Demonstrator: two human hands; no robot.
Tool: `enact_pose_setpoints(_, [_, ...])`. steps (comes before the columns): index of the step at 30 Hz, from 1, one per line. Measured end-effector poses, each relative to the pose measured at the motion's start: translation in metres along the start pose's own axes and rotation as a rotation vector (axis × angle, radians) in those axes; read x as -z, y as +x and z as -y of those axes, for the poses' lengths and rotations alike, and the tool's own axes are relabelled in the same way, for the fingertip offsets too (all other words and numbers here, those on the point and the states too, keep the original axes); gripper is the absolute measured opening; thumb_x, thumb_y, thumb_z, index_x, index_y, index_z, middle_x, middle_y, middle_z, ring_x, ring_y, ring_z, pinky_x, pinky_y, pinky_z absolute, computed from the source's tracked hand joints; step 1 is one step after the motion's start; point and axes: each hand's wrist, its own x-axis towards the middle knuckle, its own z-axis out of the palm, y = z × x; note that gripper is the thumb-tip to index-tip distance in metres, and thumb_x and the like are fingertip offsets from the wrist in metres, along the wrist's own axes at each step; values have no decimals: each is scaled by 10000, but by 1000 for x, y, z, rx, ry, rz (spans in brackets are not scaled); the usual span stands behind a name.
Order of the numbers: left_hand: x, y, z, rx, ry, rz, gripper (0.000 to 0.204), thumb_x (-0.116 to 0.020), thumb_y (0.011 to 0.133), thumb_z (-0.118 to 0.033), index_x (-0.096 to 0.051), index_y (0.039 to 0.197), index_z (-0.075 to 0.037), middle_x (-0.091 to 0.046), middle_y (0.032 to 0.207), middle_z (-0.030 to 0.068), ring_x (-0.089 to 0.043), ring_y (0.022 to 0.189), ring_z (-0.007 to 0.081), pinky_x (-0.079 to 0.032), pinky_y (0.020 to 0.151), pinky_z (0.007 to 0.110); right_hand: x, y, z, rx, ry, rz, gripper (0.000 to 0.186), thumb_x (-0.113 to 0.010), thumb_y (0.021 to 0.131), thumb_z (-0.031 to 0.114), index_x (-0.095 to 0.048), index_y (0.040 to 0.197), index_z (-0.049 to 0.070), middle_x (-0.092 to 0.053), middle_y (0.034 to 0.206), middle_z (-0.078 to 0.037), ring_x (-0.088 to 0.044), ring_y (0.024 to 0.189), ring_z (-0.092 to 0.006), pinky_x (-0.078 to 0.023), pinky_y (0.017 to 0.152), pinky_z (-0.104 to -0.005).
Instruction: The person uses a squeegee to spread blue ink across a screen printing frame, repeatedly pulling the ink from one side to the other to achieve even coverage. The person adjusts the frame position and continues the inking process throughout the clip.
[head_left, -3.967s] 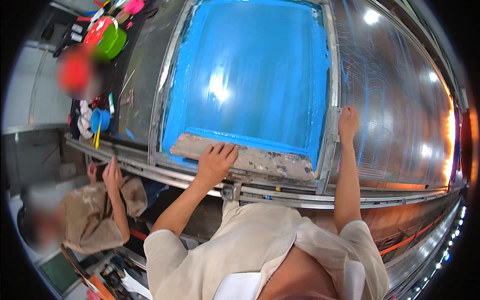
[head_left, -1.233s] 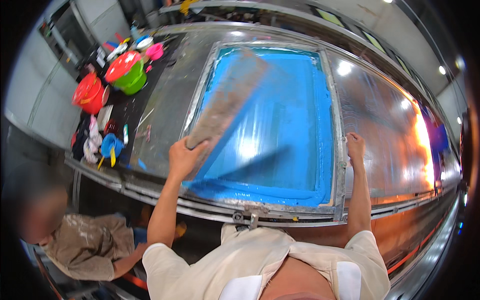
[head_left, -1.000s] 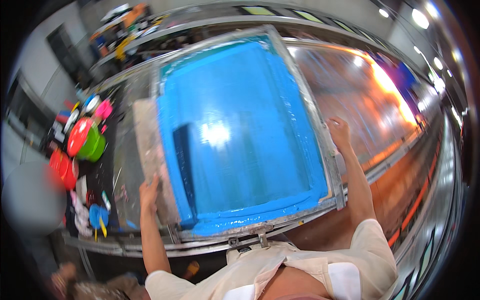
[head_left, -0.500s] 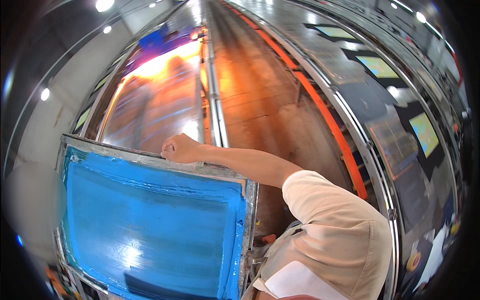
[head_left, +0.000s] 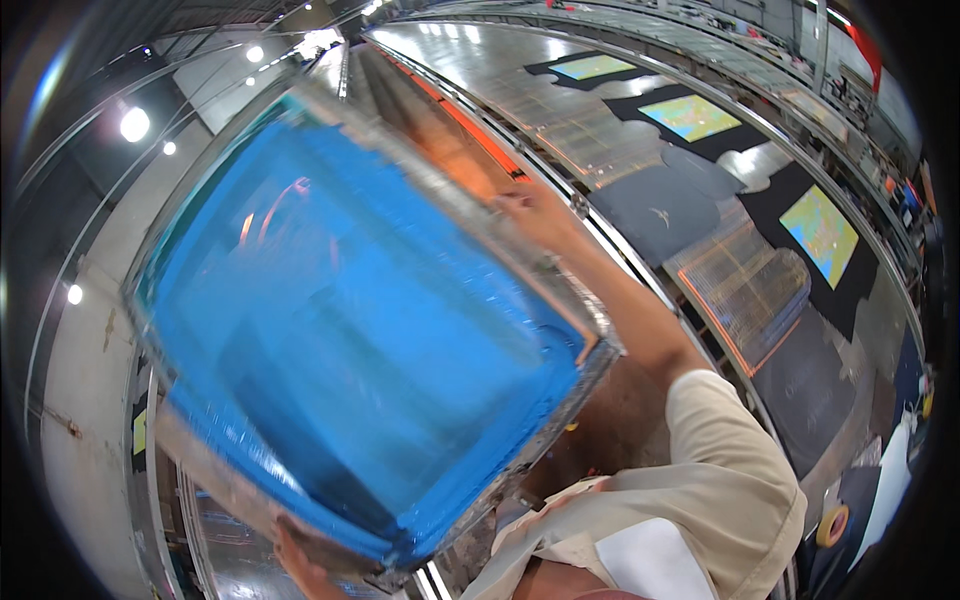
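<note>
A screen printing frame [head_left: 598, 345] is lifted and tilted between my hands, its mesh coated with wet blue ink [head_left: 360, 300]. Thick ink ridges run along its sides, and a dark shadow crosses the near left part. My right hand [head_left: 528, 208] grips the frame's far right edge; motion blurs its fingers. At the near left edge, my left hand [head_left: 300, 562] is closed on the frame, with most of that hand cut off or hidden behind it.
To the right runs a long printing table [head_left: 480, 75] with dark shirts carrying yellow-blue prints [head_left: 820, 235]. Dark grey cloth pieces [head_left: 660, 205] lie there too. An orange rail [head_left: 460, 115] edges the aisle. A tape roll [head_left: 832, 525] sits at the near right.
The frame has risen and swung clockwise to the right, off the left table. My right hand has moved right with it, and my left hand has come into view at the near edge.
</note>
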Motion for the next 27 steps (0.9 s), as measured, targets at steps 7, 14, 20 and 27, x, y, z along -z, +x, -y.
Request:
enact_pose_setpoints(7, [-237,95,-22,-64,-165,327,631,-715,910,-503,-653,1226,40,-673,1137,107,-655,923,182,-544,760,349,133,85,-99,-1,-365,-275,333,-690,905,331,-762,1027,30,-736,846,-85,-636,714,-140,-499,675,-306])
enact_pose_setpoints(14, [-529,191,-60,96,-309,687,540,-823,840,-419,-697,1125,23,-724,986,81,-686,836,160,-567,725,341,253,148,-156,-31,-766,-470,342,-655,884,341,-755,962,24,-722,821,-148,-671,761,-224,-501,743,-362])
enact_pose_setpoints(20, [-748,273,-114,249,-269,1116,671,-819,814,-508,-696,1139,66,-721,1038,131,-703,892,196,-563,758,352,307,195,-166,-212,-730,-630,318,-625,930,285,-692,804,0,-477,605,12,-409,556,-87,-309,511,-325])
enact_pose_setpoints(27, [-991,353,-156,171,-55,1371,942,-817,718,-665,-647,1182,137,-686,1136,240,-671,1080,314,-535,902,426,310,231,-230,-468,-652,-814,282,-638,942,309,-723,886,46,-416,575,53,-340,479,-52,-232,448,-298])
